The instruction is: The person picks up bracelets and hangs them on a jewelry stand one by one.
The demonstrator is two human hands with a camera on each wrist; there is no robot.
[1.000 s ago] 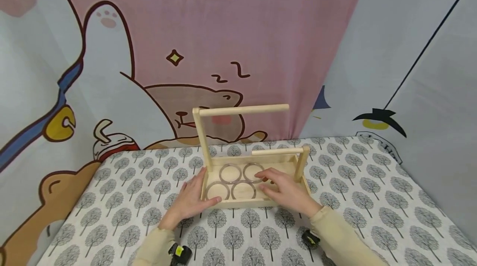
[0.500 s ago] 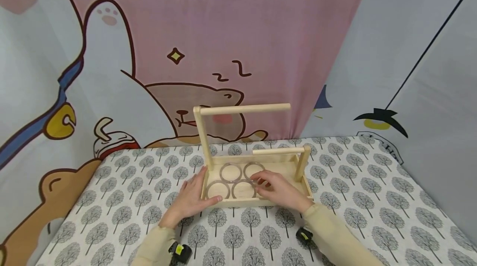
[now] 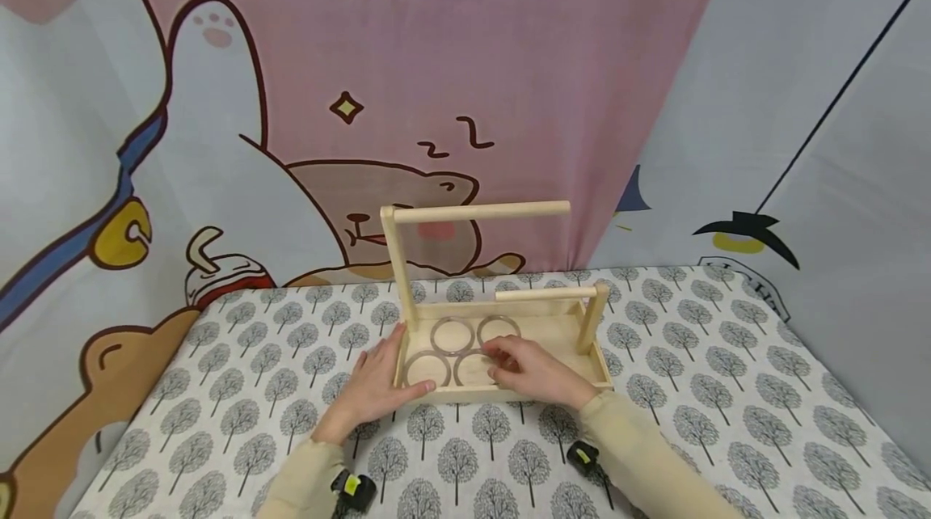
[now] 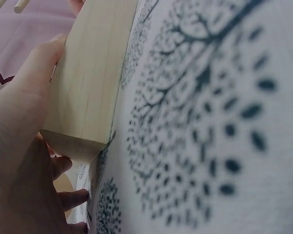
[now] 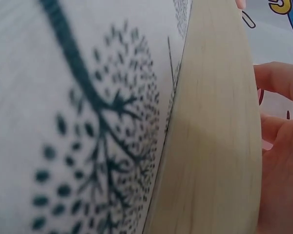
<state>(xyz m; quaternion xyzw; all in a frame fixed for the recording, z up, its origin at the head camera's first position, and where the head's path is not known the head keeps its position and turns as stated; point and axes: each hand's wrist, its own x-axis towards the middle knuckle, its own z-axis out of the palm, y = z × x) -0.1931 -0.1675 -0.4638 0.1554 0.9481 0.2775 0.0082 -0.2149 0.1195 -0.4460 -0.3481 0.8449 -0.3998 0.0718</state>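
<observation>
A pale wooden tray point(image 3: 509, 395) lies on the table, with several thin greyish rings point(image 3: 452, 336) flat inside its left part. My left hand point(image 3: 371, 384) rests on the tray's left front corner. In the left wrist view its thumb point(image 4: 41, 61) lies along the front wall's top edge, and its fingers reach past the end wall. My right hand point(image 3: 534, 369) reaches over the front wall. Its loosely bent fingers are over the front ring point(image 3: 469, 372) nearest the tray's middle, partly covering it. Nothing shows in its grasp, though the fingertips' contact with the ring is unclear.
A tall post point(image 3: 400, 268) at the tray's left end carries a long rod point(image 3: 483, 212) above it. At the right end a shorter post point(image 3: 592, 317) bears a shorter rod point(image 3: 545, 293). A tree-print cloth point(image 3: 458, 454) covers the table; a cartoon curtain point(image 3: 465, 58) hangs behind.
My right hand has moved left across the tray, from right of the rings to over the front one. The left hand, tray and rings stay in place.
</observation>
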